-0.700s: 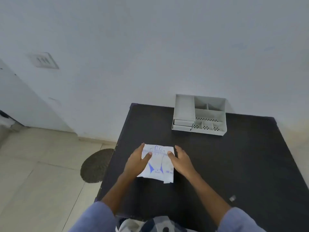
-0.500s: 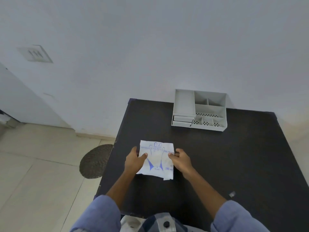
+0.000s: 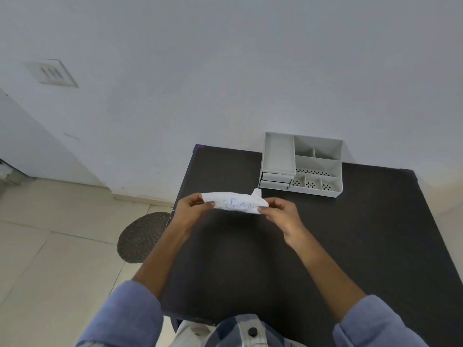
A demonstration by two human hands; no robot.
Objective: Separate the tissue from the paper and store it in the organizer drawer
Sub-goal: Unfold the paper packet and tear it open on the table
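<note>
A white paper packet with blue print [image 3: 234, 203] is held up above the black table [image 3: 350, 234], tilted almost edge-on toward me. My left hand [image 3: 193, 209] pinches its left end and my right hand [image 3: 280, 212] pinches its right end. A white corner, possibly tissue [image 3: 256, 193], sticks up at the packet's upper right. The grey organizer [image 3: 317, 166] stands at the table's far edge against the wall, with two small drawers [image 3: 275, 180] at its front left, both looking closed.
The white wall [image 3: 225, 71] rises right behind the table. Left of the table is tiled floor with a round dark mat [image 3: 142, 237]. A wall switch plate [image 3: 51, 72] sits at upper left. My blue sleeves fill the bottom of the view.
The packet lay flat on the table under both hands; now both hands have lifted it off the surface and tipped it nearly edge-on.
</note>
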